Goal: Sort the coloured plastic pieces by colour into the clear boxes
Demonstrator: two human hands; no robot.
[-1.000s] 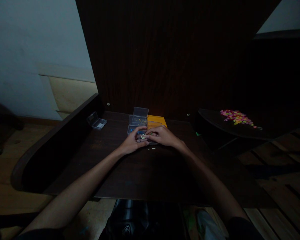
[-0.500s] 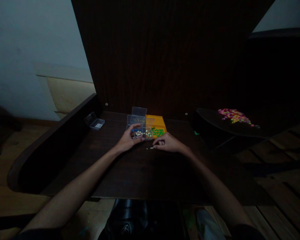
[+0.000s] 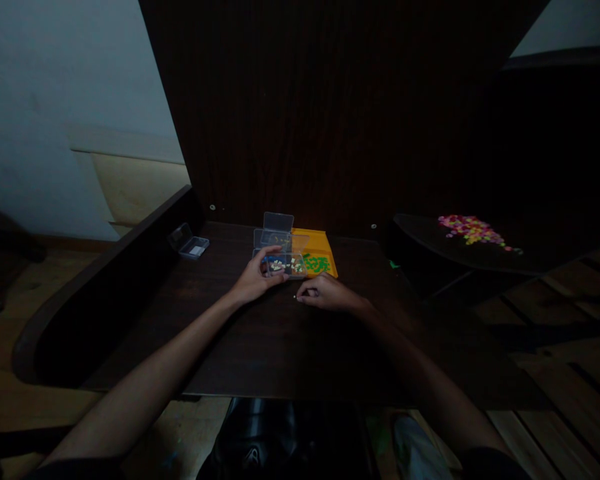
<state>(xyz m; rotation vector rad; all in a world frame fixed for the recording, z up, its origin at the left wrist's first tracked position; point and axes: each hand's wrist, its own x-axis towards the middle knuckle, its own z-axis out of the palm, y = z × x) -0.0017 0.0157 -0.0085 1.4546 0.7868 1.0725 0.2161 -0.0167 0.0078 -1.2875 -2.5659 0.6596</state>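
Note:
My left hand (image 3: 254,277) curls around the near left part of a clear plastic box (image 3: 297,276), thumb along its front edge and fingers over its side. Small pale pieces (image 3: 293,263) lie inside the box. Just in front of it, on the dark wooden tabletop, my right hand (image 3: 325,292) is closed in a pinch; whatever is between its fingertips is hidden. A tiny whitish piece (image 3: 295,297) shows right at those fingertips. Beside the clear box is an orange tray (image 3: 329,243) holding green pieces (image 3: 318,264).
A small open clear case (image 3: 199,248) stands at the table's left side. Colourful small pieces (image 3: 473,230) are heaped on a dark surface to the right. A tall dark panel (image 3: 300,120) rises behind the table. A green scrap (image 3: 394,265) lies near the right edge.
My right hand has shifted slightly left, towards the tiny whitish piece. The short pale stick at its fingertips no longer shows. My left hand stays on the clear box.

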